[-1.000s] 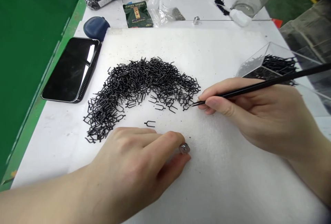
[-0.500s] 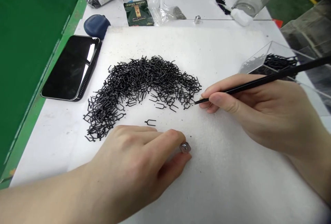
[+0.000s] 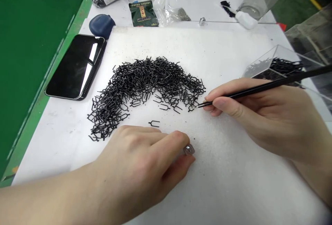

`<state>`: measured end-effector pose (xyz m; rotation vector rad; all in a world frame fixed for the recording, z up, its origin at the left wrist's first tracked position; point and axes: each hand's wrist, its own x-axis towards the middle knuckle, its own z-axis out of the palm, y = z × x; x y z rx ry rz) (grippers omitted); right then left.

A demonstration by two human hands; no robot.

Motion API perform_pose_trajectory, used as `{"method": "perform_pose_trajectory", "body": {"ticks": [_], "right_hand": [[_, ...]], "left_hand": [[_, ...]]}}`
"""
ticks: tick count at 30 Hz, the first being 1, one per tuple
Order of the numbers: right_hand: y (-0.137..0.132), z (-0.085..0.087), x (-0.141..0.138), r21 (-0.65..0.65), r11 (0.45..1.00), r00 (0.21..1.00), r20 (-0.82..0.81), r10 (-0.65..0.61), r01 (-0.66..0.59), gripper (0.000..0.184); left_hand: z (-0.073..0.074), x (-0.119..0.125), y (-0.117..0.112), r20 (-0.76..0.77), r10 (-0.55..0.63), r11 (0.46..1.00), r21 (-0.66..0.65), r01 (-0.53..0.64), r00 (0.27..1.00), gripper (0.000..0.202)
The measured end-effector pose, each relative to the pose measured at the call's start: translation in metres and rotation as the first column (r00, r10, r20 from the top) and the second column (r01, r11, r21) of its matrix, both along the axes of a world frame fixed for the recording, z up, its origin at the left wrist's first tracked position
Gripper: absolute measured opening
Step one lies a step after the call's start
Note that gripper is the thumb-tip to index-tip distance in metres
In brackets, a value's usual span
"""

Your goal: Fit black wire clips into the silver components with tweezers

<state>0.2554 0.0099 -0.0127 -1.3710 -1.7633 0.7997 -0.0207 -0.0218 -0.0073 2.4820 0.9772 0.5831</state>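
Clip pile [image 3: 145, 86], pick [image 3: 259, 87] tip at its right edge, right grip [image 3: 261, 114] clamped on pick, left grip [image 3: 140, 162] pinching metal piece [image 3: 189, 149]

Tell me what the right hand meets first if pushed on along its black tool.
Probably the pile of black wire clips: the black tool in the right hand has its tip at the pile's right edge, pointing in.
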Motion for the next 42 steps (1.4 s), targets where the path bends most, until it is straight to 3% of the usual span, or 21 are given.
{"method": "perform_pose_trajectory", "body": {"ticks": [42], "right_hand": [[-0.0053,-0.0002,-0.0034,0.039,0.999,0.998,0.054,-0.038,0.036,0.011]], "left_hand": [[0.0008,-0.0009,-0.003,-0.016,0.011,1.0,0.011,-0.011,1.0,0.022]]}}
